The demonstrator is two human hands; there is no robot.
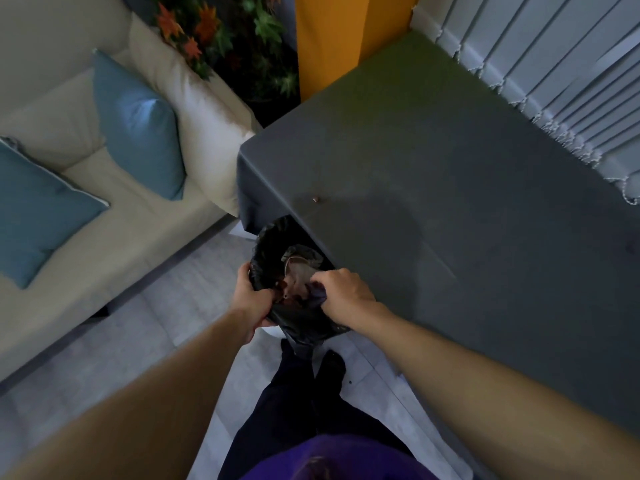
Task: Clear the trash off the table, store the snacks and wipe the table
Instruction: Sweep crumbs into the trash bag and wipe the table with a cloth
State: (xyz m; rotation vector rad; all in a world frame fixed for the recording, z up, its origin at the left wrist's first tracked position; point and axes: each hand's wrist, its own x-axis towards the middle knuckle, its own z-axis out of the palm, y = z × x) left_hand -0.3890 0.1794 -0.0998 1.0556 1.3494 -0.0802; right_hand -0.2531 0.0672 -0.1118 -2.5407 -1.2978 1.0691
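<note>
A bin lined with a black trash bag [273, 244] stands on the floor at the table's near-left edge. Crumpled paper and wrappers [299, 265] lie inside it. My left hand [252, 296] grips the bag's left rim. My right hand [341, 292] is closed on a dark purple cloth [318, 296] held over the bin's opening. The table [450, 174] wears a dark grey cover, and one small crumb [316, 199] sits near its left edge.
A cream sofa [121, 237] with two blue cushions [138, 126] stands to the left. A plant [235, 39] and an orange pillar [329, 43] are behind the table, vertical blinds [561, 64] at the right. Grey floor tiles [173, 323] lie between sofa and table.
</note>
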